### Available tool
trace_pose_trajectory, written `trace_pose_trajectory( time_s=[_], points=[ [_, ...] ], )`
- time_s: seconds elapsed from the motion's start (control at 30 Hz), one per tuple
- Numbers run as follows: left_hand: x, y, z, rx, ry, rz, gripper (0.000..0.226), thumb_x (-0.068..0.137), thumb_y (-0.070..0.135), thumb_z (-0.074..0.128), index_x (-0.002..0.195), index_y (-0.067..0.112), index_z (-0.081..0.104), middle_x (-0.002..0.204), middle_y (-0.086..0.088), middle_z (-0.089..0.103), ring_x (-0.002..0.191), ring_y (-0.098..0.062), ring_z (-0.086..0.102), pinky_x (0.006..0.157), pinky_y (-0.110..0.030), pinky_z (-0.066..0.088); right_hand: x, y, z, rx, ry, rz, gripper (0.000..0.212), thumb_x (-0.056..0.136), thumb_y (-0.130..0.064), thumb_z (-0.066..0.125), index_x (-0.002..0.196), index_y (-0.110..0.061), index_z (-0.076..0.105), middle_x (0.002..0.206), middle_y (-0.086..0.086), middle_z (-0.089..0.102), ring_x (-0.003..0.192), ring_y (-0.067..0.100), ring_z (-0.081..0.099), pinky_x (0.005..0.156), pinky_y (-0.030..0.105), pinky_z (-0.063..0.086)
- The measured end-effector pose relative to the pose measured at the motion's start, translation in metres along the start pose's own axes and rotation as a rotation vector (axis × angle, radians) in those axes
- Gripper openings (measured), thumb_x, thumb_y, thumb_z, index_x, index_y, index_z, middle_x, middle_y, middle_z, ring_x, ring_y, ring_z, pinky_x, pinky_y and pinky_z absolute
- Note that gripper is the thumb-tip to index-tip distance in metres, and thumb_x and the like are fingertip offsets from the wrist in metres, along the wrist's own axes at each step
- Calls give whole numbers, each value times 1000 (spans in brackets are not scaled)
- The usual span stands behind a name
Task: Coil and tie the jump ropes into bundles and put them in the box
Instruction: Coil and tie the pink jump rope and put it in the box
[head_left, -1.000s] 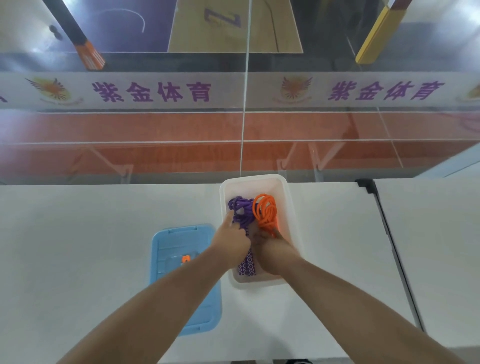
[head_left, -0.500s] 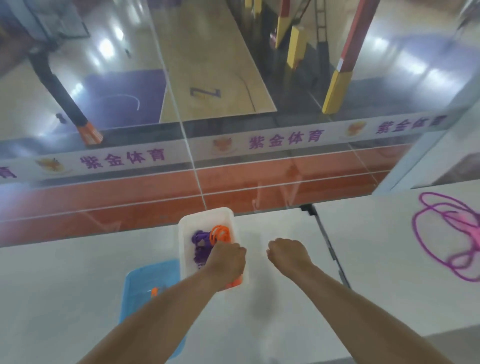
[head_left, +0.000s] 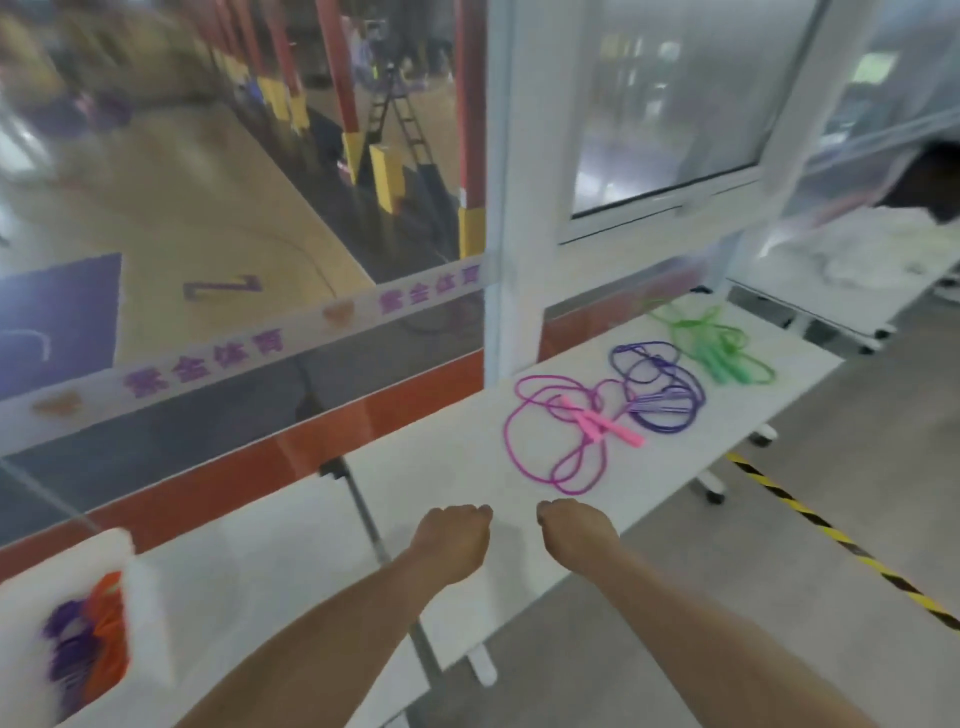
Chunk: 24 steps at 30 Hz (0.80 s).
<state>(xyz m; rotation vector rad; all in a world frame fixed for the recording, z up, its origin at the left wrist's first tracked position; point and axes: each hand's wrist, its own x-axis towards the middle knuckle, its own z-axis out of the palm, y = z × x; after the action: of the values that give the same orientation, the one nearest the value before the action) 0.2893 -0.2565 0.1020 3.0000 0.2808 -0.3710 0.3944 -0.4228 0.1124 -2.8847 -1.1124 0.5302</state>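
Jump ropes already bundled, one purple and one orange, lying side by side in the white box, far off to the left of the left hand and blurred. Left hand held over the white table, fingers curled under loosely, gripping nothing. Right hand just beside it, a small gap between the two, fingers likewise loosely curled and holding nothing, hovering near the table's front edge. Dark seam between two tabletops running just left of the left hand. Ahead of the right hand and a little to its right, a loose pink jump rope sprawled in open loops with its pink handles lying across it. Beyond that, further right, a loose purple jump rope just beside the pink one, loops seeming to overlap at the edges. Furthest right and furthest from both hands, a loose green jump rope near the table's far end. Yellow-and-black floor tape crossing the grey floor well to the right of the right hand.
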Motion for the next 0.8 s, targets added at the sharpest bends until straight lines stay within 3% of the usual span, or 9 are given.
trace_pose_trajectory(
  time_s=[0.23, 0.33, 0.47, 0.67, 0.8],
  points=[
    [105, 86, -20, 24, -16, 117, 38, 99, 16, 42, 136, 16, 43, 118, -8, 63, 104, -31, 64, 79, -37, 48, 11, 128, -11, 148, -20, 155, 26, 100, -20, 36, 116, -9, 54, 114, 12, 61, 97, 31, 59, 74, 33, 42],
    [160, 107, -19, 19, -55, 145, 28, 101, 24, 43, 128, 19, 47, 110, -9, 65, 96, -32, 65, 79, -40, 54, 34, 171, -13, 196, 2, 192, 24, 99, -21, 38, 114, -9, 53, 106, 11, 60, 90, 31, 58, 69, 31, 39],
    [242, 128, -18, 36, -109, 128, 21, 96, 13, 47, 115, 19, 52, 104, -9, 66, 89, -32, 66, 75, -37, 53, 85, 231, -24, 189, -6, 195, 23, 97, -22, 39, 103, -10, 58, 107, 12, 65, 79, 27, 50, 67, 30, 38],
    [337, 127, -17, -85, -153, 30, 27, 100, 21, 39, 121, 23, 55, 106, -3, 67, 93, -26, 66, 70, -31, 46, 165, 292, -38, 158, -163, 173, 32, 101, -24, 35, 114, -11, 61, 117, 10, 64, 104, 31, 64, 77, 32, 45],
    [375, 120, -25, -125, -196, -21, 25, 103, 31, 38, 115, 20, 57, 105, -3, 66, 93, -24, 65, 80, -34, 52, 216, 315, -43, 162, -223, 134, 35, 100, -22, 37, 126, -14, 59, 121, 9, 64, 109, 31, 64, 85, 35, 49]
  ],
)
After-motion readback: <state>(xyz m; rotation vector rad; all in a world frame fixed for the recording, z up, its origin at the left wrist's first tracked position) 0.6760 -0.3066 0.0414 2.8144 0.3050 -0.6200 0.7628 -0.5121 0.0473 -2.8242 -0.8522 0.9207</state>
